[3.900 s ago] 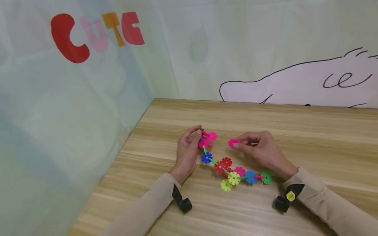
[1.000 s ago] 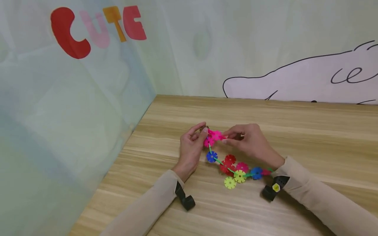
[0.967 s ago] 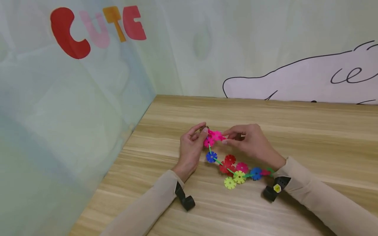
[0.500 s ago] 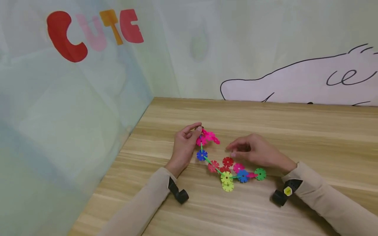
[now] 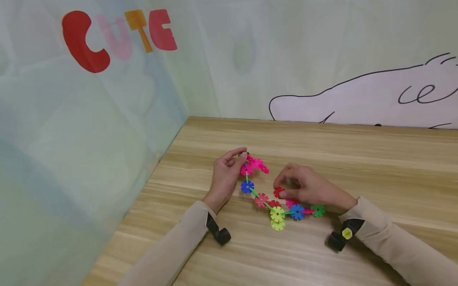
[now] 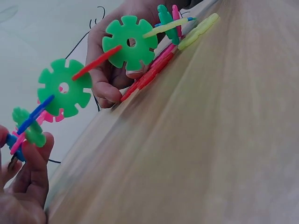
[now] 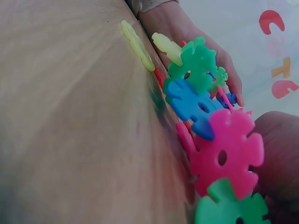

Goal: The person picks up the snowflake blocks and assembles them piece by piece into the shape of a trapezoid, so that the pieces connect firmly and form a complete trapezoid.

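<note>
My left hand (image 5: 227,174) pinches the upper end of a chain of slotted plastic snowflake discs. Pink discs (image 5: 257,163) branch off near its fingertips. From there the chain runs down through a blue disc (image 5: 247,186), a light red one (image 5: 261,200) and a yellow one (image 5: 277,213) to a green end disc (image 5: 318,211). Green linking discs (image 6: 140,43) show face-on in the left wrist view. My right hand (image 5: 313,186) has thumb and fingers on a loose red disc (image 5: 278,193) beyond the chain, at the tabletop.
A loose yellow disc (image 5: 278,225) lies on the wooden table (image 5: 200,254) in front of the chain. Another red disc (image 5: 274,204) and a pink disc (image 5: 290,203) lie just behind it. A printed wall covering (image 5: 222,59) borders the table's left and back.
My right hand joined a pink disc to the pink branch and let it go. It then moved down to the loose red disc and took hold. My left hand keeps its pinch.
</note>
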The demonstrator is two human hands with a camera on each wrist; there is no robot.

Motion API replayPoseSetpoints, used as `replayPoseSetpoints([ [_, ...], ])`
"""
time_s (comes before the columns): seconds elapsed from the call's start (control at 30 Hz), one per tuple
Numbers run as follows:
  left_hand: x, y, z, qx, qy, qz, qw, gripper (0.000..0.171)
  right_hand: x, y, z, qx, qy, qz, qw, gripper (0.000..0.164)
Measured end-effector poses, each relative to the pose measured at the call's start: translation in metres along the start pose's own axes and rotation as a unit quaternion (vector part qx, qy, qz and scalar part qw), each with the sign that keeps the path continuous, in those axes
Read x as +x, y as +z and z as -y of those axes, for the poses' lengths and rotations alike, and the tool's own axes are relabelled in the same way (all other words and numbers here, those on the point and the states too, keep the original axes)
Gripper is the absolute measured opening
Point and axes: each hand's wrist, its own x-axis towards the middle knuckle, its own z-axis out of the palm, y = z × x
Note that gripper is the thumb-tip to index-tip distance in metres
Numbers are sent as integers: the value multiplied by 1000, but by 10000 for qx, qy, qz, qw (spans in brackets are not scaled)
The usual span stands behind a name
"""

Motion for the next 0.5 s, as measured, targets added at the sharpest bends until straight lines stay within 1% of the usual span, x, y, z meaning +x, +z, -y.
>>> replayPoseSetpoints([
  [0.17,1,0,1,66,30,-2,10000,34,0,2,0,-103,55,-93,9999,13],
  [0.37,1,0,2,78,76,12,9999,34,0,4,2,-322,407,-239,9984,23],
  [0.5,1,0,3,82,97,34,9999,34,0,5,3,-376,430,-303,9979,19],
])
